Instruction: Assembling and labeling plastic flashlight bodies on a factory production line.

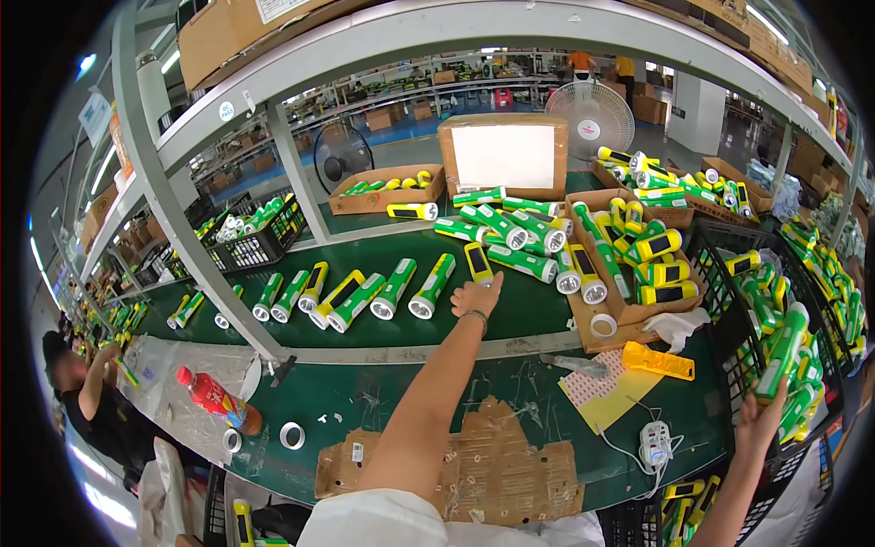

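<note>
Your left hand [478,294] is stretched far forward over the green desk [383,383], arm nearly straight, a bracelet at the wrist, and its fingers [487,283] close on the near end of a yellow and green flashlight [478,262] that lies on the conveyor belt [301,337] just beyond the metal divider. Your right hand [761,421] is raised at the right edge of the desk, palm up toward the black crate [729,319], and its fingers grasp the lower end of a green flashlight held upright [782,354] among the others in that crate. A row of the same flashlights [365,294] lies side by side on the belt to the left of your left hand, and a loose pile of them [510,232] lies ahead of it. To the right of that pile, an open cardboard box [629,310] holds more, with a roll of tape [602,325] at its near corner. On the desk near you lie flattened cardboard [483,465], a yellow sheet [620,397], a yellow tool [658,362], a white power strip [655,443], another tape roll [292,435] and a red bottle [217,399] lying on its side. A grey metal shelf frame [182,228] arches overhead, two fans [594,118] stand behind the belt, and another person [91,401] is bent over the line at the far left.
</note>
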`<state>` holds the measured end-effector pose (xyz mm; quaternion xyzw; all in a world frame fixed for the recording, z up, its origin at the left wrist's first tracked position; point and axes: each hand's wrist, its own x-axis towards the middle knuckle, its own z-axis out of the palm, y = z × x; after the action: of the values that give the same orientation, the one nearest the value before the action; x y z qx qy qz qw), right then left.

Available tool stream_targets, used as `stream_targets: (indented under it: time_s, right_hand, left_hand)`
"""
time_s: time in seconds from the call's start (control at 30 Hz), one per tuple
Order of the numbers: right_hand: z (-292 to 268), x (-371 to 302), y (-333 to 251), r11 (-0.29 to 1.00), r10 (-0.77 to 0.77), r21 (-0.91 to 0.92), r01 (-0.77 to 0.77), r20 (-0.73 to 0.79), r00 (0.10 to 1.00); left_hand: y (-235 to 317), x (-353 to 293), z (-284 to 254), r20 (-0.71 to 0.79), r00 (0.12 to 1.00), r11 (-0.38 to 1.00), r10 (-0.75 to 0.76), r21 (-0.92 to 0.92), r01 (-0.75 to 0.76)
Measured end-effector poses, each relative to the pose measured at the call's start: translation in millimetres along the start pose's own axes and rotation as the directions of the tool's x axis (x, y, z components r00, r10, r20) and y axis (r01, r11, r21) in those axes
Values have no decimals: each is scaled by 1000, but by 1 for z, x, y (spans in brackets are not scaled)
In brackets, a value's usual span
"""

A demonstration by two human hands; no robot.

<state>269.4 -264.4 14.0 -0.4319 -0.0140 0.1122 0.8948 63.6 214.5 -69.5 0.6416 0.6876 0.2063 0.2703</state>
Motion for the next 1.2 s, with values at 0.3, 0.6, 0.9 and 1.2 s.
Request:
stream_targets:
  time_s: [0.3, 0.6, 0.9, 1.2]
  right_hand:
    - [-54, 102, -44, 983, -37, 181, 34, 13, 999]
    - [-78, 207, -55, 979, -75, 191, 66, 43, 996]
    - [65, -79, 84, 561, 325, -748, 354, 593, 737]
    - [58, -119, 146, -161, 346, -693, 703, 628, 697]
  left_hand:
    - [-14, -27, 12, -339, 905, 935, 256, -150, -320]
    - [-21, -122, -67, -494, 408, 416, 768, -99, -904]
    - [-14, -168, -81, -184, 620, 37, 763, -945, -325]
    - [-22, -181, -60, 263, 629, -64, 732, -892, 447]
